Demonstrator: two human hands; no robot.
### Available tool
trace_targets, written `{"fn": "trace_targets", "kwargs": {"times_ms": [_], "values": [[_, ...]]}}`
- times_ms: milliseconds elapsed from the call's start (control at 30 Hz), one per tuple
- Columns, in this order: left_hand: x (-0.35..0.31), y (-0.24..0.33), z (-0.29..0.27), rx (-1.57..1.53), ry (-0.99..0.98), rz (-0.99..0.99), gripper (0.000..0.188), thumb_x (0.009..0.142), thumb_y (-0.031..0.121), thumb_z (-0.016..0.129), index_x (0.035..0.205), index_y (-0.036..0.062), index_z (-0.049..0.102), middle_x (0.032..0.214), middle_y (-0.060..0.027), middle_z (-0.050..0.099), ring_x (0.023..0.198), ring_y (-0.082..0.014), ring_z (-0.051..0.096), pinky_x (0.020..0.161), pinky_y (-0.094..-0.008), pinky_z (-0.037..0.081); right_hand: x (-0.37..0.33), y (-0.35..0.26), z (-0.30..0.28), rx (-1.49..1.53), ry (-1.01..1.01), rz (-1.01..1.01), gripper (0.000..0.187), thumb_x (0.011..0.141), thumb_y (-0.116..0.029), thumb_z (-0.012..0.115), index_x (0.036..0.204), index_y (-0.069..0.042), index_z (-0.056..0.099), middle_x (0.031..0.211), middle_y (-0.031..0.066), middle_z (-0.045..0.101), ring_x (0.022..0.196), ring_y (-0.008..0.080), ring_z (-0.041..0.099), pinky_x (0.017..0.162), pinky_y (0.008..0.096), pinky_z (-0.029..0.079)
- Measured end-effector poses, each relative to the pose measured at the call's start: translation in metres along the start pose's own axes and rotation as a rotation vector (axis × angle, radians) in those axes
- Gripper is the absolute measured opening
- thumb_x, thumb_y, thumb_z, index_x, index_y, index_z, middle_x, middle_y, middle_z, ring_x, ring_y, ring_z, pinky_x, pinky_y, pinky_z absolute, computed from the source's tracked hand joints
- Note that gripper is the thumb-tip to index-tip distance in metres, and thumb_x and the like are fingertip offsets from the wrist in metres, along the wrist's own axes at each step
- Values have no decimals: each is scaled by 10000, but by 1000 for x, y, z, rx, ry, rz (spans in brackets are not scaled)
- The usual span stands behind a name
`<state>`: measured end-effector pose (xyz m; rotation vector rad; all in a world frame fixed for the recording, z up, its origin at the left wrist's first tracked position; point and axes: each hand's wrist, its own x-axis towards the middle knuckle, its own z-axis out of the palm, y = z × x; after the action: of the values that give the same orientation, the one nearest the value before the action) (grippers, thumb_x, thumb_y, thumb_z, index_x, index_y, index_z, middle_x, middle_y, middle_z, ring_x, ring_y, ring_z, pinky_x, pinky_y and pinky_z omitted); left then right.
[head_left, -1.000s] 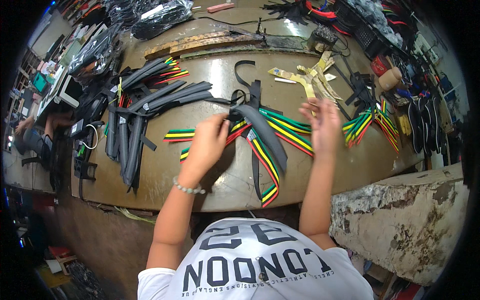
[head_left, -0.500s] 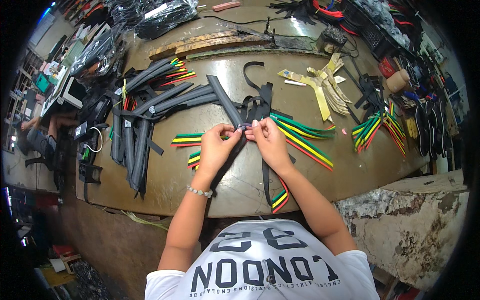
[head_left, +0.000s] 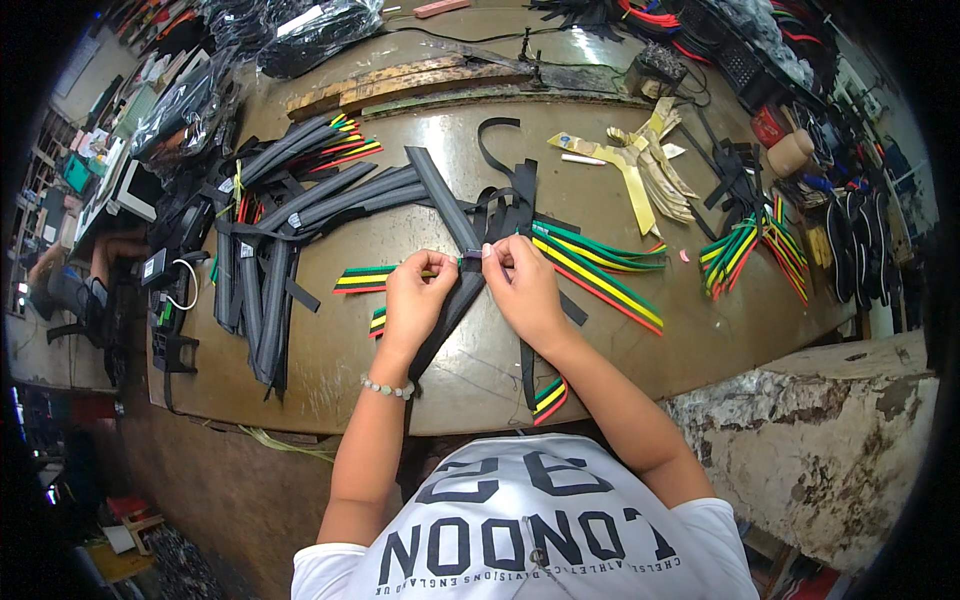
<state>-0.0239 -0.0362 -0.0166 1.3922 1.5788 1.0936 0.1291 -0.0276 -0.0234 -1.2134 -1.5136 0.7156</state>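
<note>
Now black strap (head_left: 462, 290) pinched tight by left hand (head_left: 418, 295) and right hand (head_left: 522, 285) above desk (head_left: 330, 350); could slip if pinch loosened.

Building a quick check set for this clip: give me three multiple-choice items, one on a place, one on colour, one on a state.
1. Where does the pile of grey padded straps lie?
A. to the person's left on the table
B. at the right table edge
C. on the floor

2. Which colours do the striped bands show?
A. blue and white
B. green, yellow, red and black
C. pink only

3. What are the hands doing?
A. resting flat, apart
B. both pinching one dark strap together
C. one hand raised off the table

Key: 1 A, the pile lies left of the hands. 2 B, the stripes are plain. 3 B, left hand and right hand meet on the dark strap.
</note>
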Motion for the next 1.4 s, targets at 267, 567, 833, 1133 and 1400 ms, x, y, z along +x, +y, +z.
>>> {"fn": "trace_targets", "kwargs": {"times_ms": [267, 567, 833, 1133, 1400], "values": [[3, -2, 1, 6, 6, 59, 210, 882, 173, 657, 855, -35, 646, 738, -67, 652, 664, -107, 575, 633, -252, 462, -1, -4, 2, -228, -33, -54, 223, 895, -133, 636, 786, 28, 526, 786, 134, 585, 637, 219, 586, 616, 320, 483], [-61, 57, -12, 453, -549, 293, 184, 815, 170, 680, 813, -9, 637, 685, -157, 601, 661, -310, 611, 642, -390, 479, 19, 9, -21, 608, -203, 506, 314, 1017, -309, 451, 984, 3, 445, 948, 200, 635, 824, 210, 679, 760, 307, 576], [-32, 16, 27, 579, 140, 601, 129, 840, 52, 651, 926, -23, 590, 882, -156, 557, 771, -336, 589, 672, -410, 482, 12, 11, -22, 614, -145, 426, 245, 980, -211, 544, 896, 14, 497, 886, 161, 649, 791, 176, 673, 731, 275, 572], [-37, 4, 16, 553, 165, 421, 121, 879, 48, 626, 875, -34, 537, 884, -178, 540, 764, -337, 554, 690, -412, 458, -1, 11, -14, 223, -134, 98, 189, 913, -109, 623, 811, 41, 570, 821, 101, 637, 724, 126, 621, 694, 282, 561], [-39, 14, 18, 528, 162, 510, 189, 811, 110, 711, 939, 2, 624, 943, -136, 580, 804, -294, 596, 711, -380, 481, 3, 14, -13, 417, -129, 275, 232, 967, -168, 567, 858, 33, 528, 800, 99, 642, 786, 133, 660, 696, 266, 560]]}}
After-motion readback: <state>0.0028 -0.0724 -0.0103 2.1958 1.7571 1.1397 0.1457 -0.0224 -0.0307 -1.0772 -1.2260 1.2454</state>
